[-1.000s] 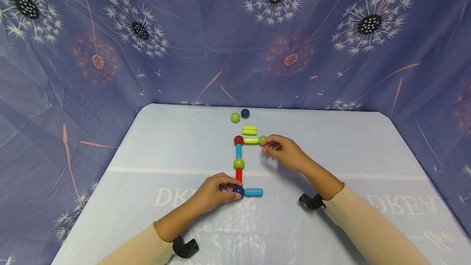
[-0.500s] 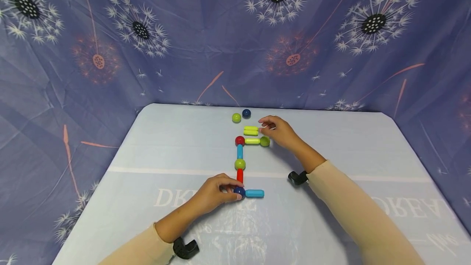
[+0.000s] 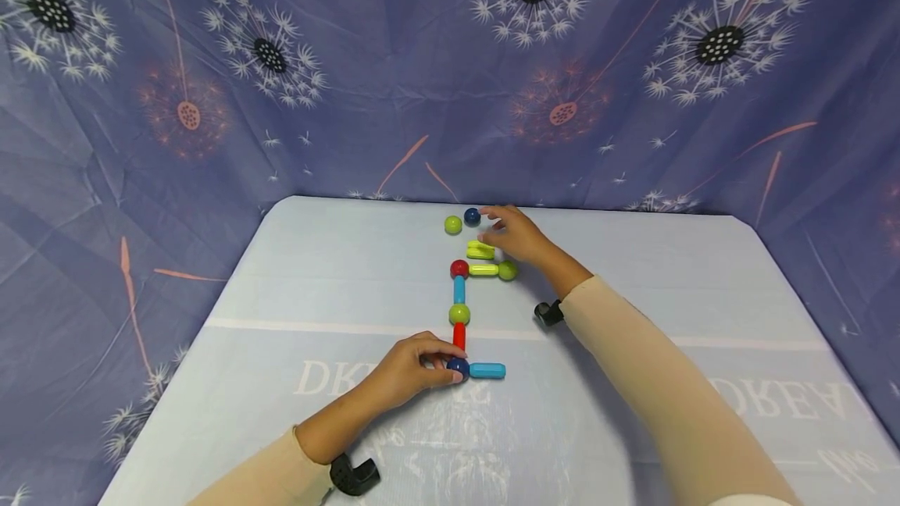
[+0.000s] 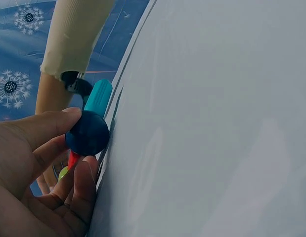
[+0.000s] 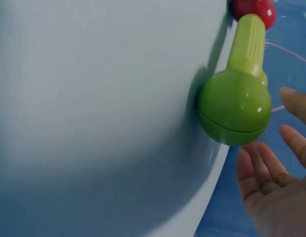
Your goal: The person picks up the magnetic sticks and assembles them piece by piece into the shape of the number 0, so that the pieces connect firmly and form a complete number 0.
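My left hand (image 3: 415, 361) pinches a navy ball (image 3: 458, 368) between thumb and fingers at the near end of a ball-and-rod chain. A light-blue rod (image 3: 487, 371) extends right from that ball. Away from me run a red rod (image 3: 459, 333), a green ball (image 3: 459, 315), a blue rod (image 3: 459, 289) and a red ball (image 3: 459, 269). From there a yellow-green rod (image 3: 483, 270) reaches rightward to another green ball (image 3: 507, 270). Over the loose yellow rods (image 3: 480, 253) is my right hand (image 3: 519, 234), fingers loosely bent, fingertips beside a loose navy ball (image 3: 472, 216).
A loose green ball (image 3: 453, 224) sits left of the far navy ball, close to the back edge of the white table (image 3: 337, 272). Behind the table hangs a blue dandelion-print cloth (image 3: 394, 84). Both wrists carry black camera mounts.
My right hand has left the green ball at the chain's right end and moved back and left, over the yellow rods toward the loose navy ball. The left hand stays on its ball.
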Demonstrator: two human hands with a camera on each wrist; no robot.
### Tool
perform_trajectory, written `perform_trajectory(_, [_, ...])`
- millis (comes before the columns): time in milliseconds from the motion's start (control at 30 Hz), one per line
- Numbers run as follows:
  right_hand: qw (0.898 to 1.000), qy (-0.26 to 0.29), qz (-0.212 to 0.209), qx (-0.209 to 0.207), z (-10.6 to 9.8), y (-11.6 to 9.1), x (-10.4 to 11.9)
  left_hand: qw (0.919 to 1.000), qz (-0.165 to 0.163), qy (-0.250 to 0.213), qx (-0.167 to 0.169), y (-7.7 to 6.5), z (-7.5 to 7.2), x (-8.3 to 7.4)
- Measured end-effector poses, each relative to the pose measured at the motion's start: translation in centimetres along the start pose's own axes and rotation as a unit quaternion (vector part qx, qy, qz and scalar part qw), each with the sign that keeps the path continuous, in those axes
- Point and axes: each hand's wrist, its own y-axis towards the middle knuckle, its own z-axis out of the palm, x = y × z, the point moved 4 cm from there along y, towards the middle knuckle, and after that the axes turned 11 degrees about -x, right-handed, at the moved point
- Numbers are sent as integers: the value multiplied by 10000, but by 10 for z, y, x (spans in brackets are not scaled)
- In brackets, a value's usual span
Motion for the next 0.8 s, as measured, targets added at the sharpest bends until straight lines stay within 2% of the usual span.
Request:
perform_trajectory(533, [9943,-961,146,428,12,24,8,10000,37,-5,26,1,0,3])
perform_trajectory(800, [9918,-1099,187,619,18,29,7,9999,-95,-52,40,1,0,2])
